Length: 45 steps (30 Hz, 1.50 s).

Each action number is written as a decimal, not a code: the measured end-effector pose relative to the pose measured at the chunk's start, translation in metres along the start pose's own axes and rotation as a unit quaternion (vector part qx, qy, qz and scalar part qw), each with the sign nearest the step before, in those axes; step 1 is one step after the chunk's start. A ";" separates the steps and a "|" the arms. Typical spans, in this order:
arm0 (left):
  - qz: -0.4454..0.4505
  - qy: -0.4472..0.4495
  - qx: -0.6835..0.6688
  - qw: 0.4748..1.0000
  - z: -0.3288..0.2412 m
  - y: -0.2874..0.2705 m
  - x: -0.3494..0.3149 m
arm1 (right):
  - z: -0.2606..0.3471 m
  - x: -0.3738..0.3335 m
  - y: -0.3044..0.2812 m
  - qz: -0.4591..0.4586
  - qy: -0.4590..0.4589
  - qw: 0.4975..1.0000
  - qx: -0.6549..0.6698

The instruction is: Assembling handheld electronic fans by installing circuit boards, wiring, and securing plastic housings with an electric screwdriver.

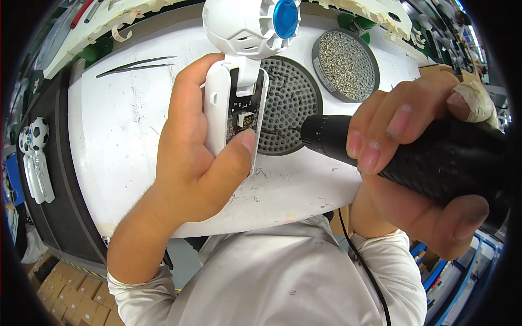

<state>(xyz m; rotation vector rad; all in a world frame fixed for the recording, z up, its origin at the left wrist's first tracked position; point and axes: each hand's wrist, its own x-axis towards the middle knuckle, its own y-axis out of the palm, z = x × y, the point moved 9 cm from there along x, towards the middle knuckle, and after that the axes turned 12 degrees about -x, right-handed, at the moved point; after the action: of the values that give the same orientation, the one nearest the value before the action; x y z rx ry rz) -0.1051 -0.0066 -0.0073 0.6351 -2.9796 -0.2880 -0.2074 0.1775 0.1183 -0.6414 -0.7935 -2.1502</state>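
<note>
My left hand [187, 157] is wrapped round a white handheld device [216, 108] with a ball-shaped head and a blue round disc [285, 18]. Its handle lies open, baring a dark circuit board [243, 103] with a small display; my thumb presses near the board's lower end. My right hand [402, 122] grips a black electric screwdriver [329, 135], its thin bit pointing left over a round dark tray [304, 81] covered in small holes. Light tape [476, 103] wraps one right finger. The bit does not touch the device.
A round dish [348, 65] of small screws sits beyond the tray at the right. Black tweezers [136, 66] lie on the white-covered table [125, 163]. Along the left, a dark conveyor belt [73, 217] carries white devices with football-patterned heads [39, 157]. A black cable [361, 255] hangs near my lap.
</note>
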 end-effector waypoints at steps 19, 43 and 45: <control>0.033 -0.030 -0.147 0.988 0.005 0.013 0.002 | -0.004 0.013 0.012 -0.003 0.016 0.995 0.100; 0.018 -0.018 -0.166 0.986 0.013 0.015 0.004 | 0.001 0.006 0.045 0.169 -0.007 0.972 0.163; 0.018 -0.017 -0.164 0.986 0.011 0.014 0.004 | 0.003 0.008 0.044 0.145 -0.004 0.983 0.114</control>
<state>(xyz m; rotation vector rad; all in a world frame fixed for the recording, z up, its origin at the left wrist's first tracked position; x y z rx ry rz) -0.1156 0.0062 -0.0156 0.5406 -2.8717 -0.7726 -0.1776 0.1528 0.1403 -0.6060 -0.8774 -1.7636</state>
